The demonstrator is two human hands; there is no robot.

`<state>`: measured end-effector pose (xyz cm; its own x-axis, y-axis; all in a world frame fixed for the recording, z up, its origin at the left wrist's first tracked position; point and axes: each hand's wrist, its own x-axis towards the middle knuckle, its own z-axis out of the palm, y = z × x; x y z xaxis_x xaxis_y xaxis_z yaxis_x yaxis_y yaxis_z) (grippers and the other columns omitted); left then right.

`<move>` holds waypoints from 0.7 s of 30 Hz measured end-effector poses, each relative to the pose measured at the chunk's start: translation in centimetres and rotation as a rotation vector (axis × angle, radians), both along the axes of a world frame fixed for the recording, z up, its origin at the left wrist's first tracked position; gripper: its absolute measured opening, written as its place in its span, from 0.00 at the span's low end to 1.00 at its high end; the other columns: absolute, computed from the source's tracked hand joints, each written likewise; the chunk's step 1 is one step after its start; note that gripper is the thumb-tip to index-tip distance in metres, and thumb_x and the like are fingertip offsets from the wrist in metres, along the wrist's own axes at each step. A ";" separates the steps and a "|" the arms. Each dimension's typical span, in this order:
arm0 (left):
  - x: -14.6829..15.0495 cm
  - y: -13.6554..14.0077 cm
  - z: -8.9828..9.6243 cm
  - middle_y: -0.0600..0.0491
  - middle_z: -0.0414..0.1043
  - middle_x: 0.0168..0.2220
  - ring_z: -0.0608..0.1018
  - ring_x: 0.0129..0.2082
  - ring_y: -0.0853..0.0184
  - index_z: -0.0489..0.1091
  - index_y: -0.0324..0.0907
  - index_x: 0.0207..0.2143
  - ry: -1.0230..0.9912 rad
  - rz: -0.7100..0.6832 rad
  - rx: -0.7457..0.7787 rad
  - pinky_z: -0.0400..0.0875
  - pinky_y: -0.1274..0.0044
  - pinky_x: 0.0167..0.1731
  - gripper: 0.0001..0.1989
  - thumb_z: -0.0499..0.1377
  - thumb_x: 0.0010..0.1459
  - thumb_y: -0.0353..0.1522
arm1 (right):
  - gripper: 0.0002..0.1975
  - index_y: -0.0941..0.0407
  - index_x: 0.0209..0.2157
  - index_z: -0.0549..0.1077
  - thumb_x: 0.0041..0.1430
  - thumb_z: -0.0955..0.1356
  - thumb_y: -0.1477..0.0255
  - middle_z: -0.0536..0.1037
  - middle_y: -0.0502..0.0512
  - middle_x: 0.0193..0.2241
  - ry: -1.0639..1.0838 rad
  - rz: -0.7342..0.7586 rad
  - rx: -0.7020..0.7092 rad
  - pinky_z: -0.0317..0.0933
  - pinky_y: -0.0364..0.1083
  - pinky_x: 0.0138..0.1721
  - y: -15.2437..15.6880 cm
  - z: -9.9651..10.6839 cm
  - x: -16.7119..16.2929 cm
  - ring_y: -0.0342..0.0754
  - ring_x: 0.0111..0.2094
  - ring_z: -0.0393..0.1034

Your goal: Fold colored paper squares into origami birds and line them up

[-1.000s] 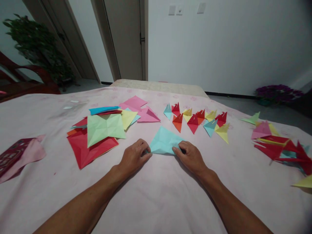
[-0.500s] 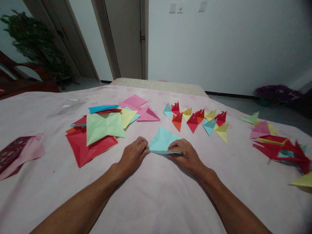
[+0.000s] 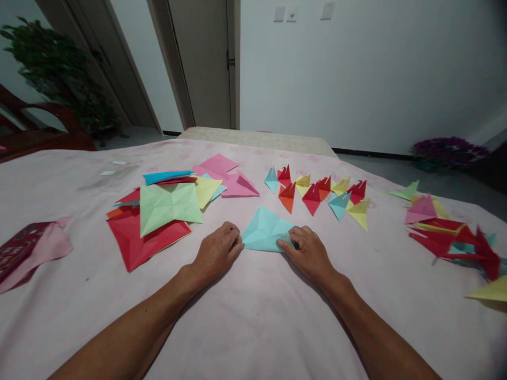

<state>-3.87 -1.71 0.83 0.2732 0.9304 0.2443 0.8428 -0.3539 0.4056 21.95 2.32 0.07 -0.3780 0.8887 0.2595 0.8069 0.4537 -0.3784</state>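
A light blue sheet of origami paper (image 3: 263, 227), folded to a rough triangle with creases across it, lies flat on the cloth between my hands. My left hand (image 3: 222, 245) pinches its left corner with closed fingers. At the right corner, my right hand (image 3: 307, 248) is closed on the paper, its thumb pressing near the lower edge. Beyond the sheet stand several small folded paper cranes (image 3: 312, 196) in red, orange, yellow and light blue.
Left of my hands is a pile of creased paper sheets (image 3: 170, 208), with pink sheets (image 3: 216, 166) behind. More folded papers (image 3: 451, 237) are heaped at the far right. A dark red packet with pink cloth (image 3: 29, 253) lies at the left edge. Everything rests on a pink tablecloth (image 3: 253, 316).
The paper's near edge, raised under my right fingers before, now lies flat. My right thumb has come over the top of the sheet. My left hand stays at its corner.
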 end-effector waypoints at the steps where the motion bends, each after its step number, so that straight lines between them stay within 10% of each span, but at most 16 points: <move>1: 0.1 0.0 0.0 0.52 0.68 0.41 0.73 0.36 0.67 0.68 0.43 0.33 0.003 0.015 0.001 0.66 0.76 0.33 0.04 0.54 0.62 0.31 | 0.18 0.54 0.21 0.66 0.63 0.65 0.61 0.74 0.52 0.27 -0.010 -0.013 0.014 0.54 0.47 0.36 0.0 0.1 0.0 0.49 0.34 0.63; 13: 0.7 -0.6 -0.5 0.48 0.72 0.47 0.73 0.45 0.60 0.72 0.44 0.40 0.089 -0.033 0.215 0.68 0.68 0.43 0.06 0.56 0.62 0.29 | 0.06 0.53 0.31 0.71 0.54 0.70 0.67 0.74 0.54 0.32 -0.078 -0.133 0.140 0.54 0.50 0.38 -0.8 0.4 -0.4 0.53 0.37 0.64; 21: 3.2 -3.3 -0.6 0.43 0.73 0.52 0.76 0.47 0.58 0.68 0.42 0.52 0.253 -0.220 0.128 0.72 0.64 0.46 0.17 0.51 0.63 0.25 | 0.27 0.52 0.58 0.64 0.56 0.69 0.68 0.71 0.59 0.53 0.017 -0.087 0.197 0.56 0.57 0.52 -0.4 -0.5 0.0 0.60 0.54 0.61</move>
<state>-0.70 -5.04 0.22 0.5300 0.8091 0.2541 0.8091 -0.5721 0.1341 21.99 1.96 -0.41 -0.2963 0.8492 0.4372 0.8406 0.4492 -0.3027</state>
